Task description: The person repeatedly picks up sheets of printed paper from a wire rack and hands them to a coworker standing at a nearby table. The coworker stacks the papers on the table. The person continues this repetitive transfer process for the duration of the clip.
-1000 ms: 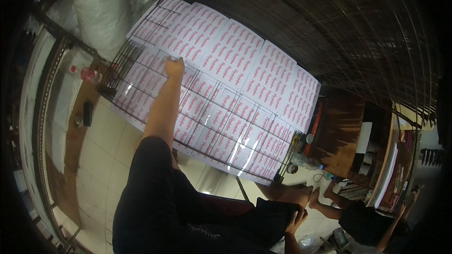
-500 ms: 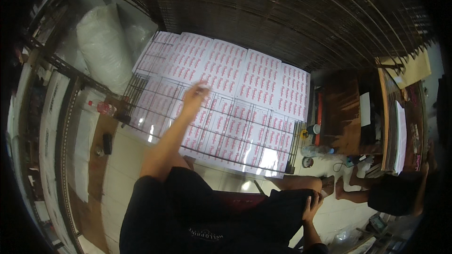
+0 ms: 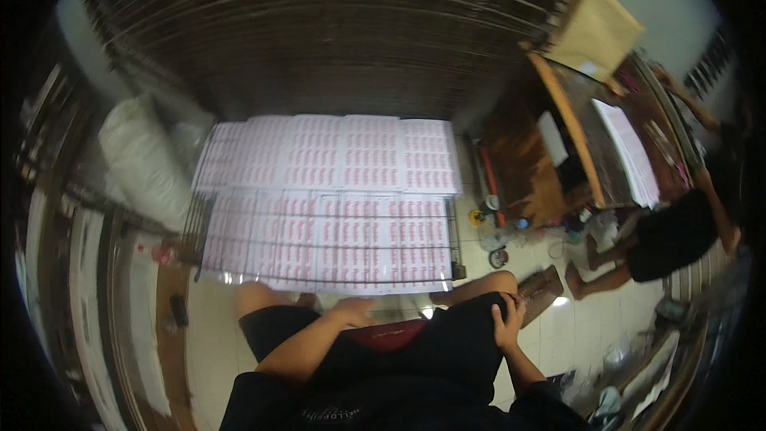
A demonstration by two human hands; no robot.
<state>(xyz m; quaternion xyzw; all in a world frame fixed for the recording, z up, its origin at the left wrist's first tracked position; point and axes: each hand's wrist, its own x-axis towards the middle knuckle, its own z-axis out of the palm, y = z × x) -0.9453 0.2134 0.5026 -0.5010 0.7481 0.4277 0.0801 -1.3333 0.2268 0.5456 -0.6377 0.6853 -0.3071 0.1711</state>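
Note:
My left hand (image 3: 353, 312) is at my lap, just below the near edge of the rack; blur smears its fingers. My right hand (image 3: 508, 321) lies on my right thigh by the knee, fingers apart, with nothing in it. In front of me, white sheets printed with rows of red lettering (image 3: 343, 243) lie on a wire rack shelf (image 3: 456, 251). A far row of similar sheets (image 3: 371, 152) lies behind the near row, and neighbouring sheets overlap. Neither hand touches the sheets.
Raised wire racks (image 3: 303, 40) stand over the far side. A bulky white sack (image 3: 148, 164) leans at the left, near a red-capped bottle (image 3: 163, 255). To the right is a wooden table (image 3: 586, 124) with a paper stack (image 3: 626, 152). Another person (image 3: 678, 231) stands beside it.
My left hand has come back from above the sheets to my lap. My right hand stays on my thigh. The view has swung, showing more of the table and the other person.

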